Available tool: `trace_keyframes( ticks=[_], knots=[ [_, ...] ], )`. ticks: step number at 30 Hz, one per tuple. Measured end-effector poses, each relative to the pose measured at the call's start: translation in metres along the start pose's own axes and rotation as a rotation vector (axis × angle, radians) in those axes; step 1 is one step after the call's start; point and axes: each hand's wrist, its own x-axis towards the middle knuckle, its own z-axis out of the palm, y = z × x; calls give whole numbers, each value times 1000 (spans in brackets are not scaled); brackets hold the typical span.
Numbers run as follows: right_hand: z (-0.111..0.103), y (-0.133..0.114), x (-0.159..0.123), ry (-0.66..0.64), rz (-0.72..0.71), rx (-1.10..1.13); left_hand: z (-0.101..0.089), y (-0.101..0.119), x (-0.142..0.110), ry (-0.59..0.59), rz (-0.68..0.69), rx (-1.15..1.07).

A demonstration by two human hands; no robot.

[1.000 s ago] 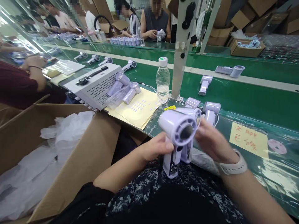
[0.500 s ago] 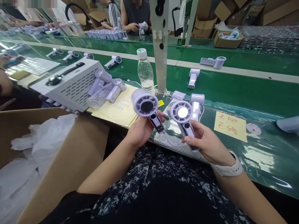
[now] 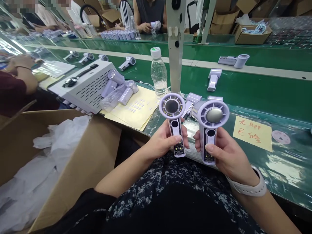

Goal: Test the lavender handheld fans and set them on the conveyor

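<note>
Two purple handheld fans are held upright side by side over the bench edge. My left hand (image 3: 164,139) is closed around the handle of the left fan (image 3: 172,106), thumb lying on its front. My right hand (image 3: 225,152) grips the right fan (image 3: 213,114) the same way, its thumb on the handle. Both round grilles face me, the left with a dark centre, the right with a silvery one. Bare circuit parts show in the lower fronts of both handles. Behind them more purple fans (image 3: 193,98) lie on the bench, partly hidden.
A clear bottle (image 3: 159,73) stands by the metal post (image 3: 174,48). To the left are a vented white box (image 3: 85,86), yellow paper (image 3: 146,97) and a carton (image 3: 97,156) with plastic bags. A handwritten note (image 3: 252,131) lies right. Other people sit along the green conveyor (image 3: 268,87).
Both fans have turned upright, with their fronts toward me. The right hand's fan has come closer. My view has shifted a little left, so the scene sits further right.
</note>
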Motion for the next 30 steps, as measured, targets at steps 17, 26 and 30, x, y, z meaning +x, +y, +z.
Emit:
trace_keyframes(
  ticks=[17, 26, 30],
  knots=[
    [4, 7, 6, 175, 13, 51, -3, -5, -1, 33, -108, -99],
    [6, 0, -1, 109, -13, 46, -1, -7, 0, 12, -34, -81],
    [6, 3, 2, 134, 27, 72, -5, -12, 5, 110, -69, -97]
  ],
)
